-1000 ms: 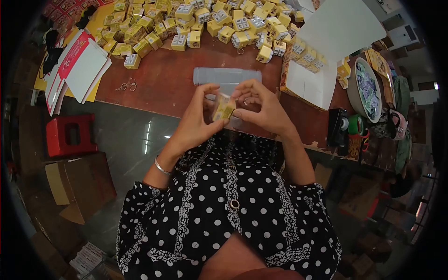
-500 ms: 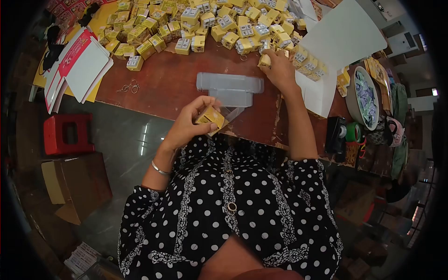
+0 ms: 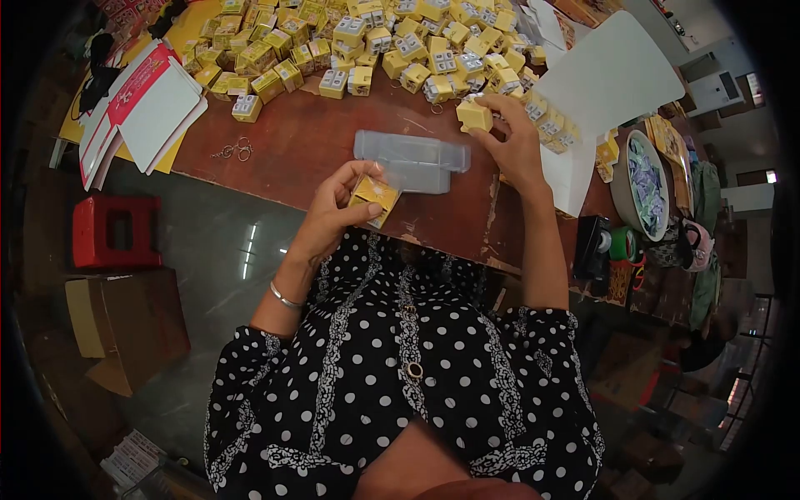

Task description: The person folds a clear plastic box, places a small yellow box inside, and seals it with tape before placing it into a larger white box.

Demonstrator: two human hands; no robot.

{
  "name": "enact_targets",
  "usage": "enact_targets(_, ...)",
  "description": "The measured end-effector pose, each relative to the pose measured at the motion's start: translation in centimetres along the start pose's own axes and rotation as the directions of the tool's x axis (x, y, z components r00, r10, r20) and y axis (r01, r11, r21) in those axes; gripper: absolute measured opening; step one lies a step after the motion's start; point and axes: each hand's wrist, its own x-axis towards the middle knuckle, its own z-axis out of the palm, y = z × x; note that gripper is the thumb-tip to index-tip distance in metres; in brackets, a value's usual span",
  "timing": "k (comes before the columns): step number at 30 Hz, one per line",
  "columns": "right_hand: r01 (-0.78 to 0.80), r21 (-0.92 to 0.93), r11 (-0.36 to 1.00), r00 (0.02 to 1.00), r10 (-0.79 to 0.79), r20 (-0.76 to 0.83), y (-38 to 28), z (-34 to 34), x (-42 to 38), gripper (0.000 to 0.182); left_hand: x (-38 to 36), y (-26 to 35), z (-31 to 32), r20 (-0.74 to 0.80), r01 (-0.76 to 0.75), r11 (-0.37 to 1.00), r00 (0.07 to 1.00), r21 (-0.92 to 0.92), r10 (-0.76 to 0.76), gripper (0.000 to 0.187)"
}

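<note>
My left hand (image 3: 337,204) is closed on a small yellow printed carton (image 3: 374,197) near the front edge of the table. In my right hand (image 3: 510,137) is a small yellow block (image 3: 474,116), gripped between thumb and fingers and raised near the pile. Transparent plastic cases (image 3: 408,154) lie on the table between both hands. Beyond them spreads a heap of small yellow blocks (image 3: 408,46), several showing white button-like faces, with printed yellow cartons (image 3: 257,57) at the left. Beside my right wrist, an open white box (image 3: 575,179) holds a row of similar blocks.
On the reddish-brown table (image 3: 283,167) lie metal key rings (image 3: 237,150) and a stack of white-and-red card sheets (image 3: 146,108). A bowl of small packets (image 3: 646,183) and a tape dispenser (image 3: 592,250) are at the right. A red stool (image 3: 115,232) and cardboard box (image 3: 129,325) stand on the floor.
My right hand has drawn the yellow block slightly away from the pile, turning it into plainer view. My left hand has shifted slightly, still holding the carton; the transparent flap beside it no longer shows.
</note>
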Motion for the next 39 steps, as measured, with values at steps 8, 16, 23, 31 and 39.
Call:
enact_targets(8, 0.347, -0.223, 0.911, 0.933, -0.359, -0.014, -7.5, -2.7, -1.9, 0.041, -0.3, 1.0, 1.3, 0.007, -0.096, 0.993, 0.995, -0.071, 0.097, 0.056)
enact_targets(16, 0.679, -0.370, 0.634, 0.640, -0.758, -0.125, -9.4, -3.5, -2.4, 0.045, -1.0, 2.6, 2.8, -0.007, -0.195, 0.979, 0.981, -0.061, 0.195, 0.063)
enact_targets(23, 0.505, -0.245, 0.828, 0.813, -0.551, -0.186, -9.7, -2.8, -3.9, 0.038, -1.2, 3.5, 4.2, 0.041, -0.220, 0.973, 0.974, -0.074, 0.223, 0.059)
enact_targets(31, 0.009, 0.628, 0.778, 1.000, 0.001, -0.016, -10.2, -2.4, -4.6, 0.030, -0.2, 1.2, 3.9, -0.097, -0.246, 0.906, 0.951, 0.345, 0.295, 0.054)
enact_targets(39, -0.007, 0.584, 0.811, 1.000, 0.016, -0.010, -11.1, -0.6, -4.3, 0.030, -0.3, 0.9, 5.2, -0.020, -0.114, 0.951, 0.992, 0.288, 0.125, 0.053)
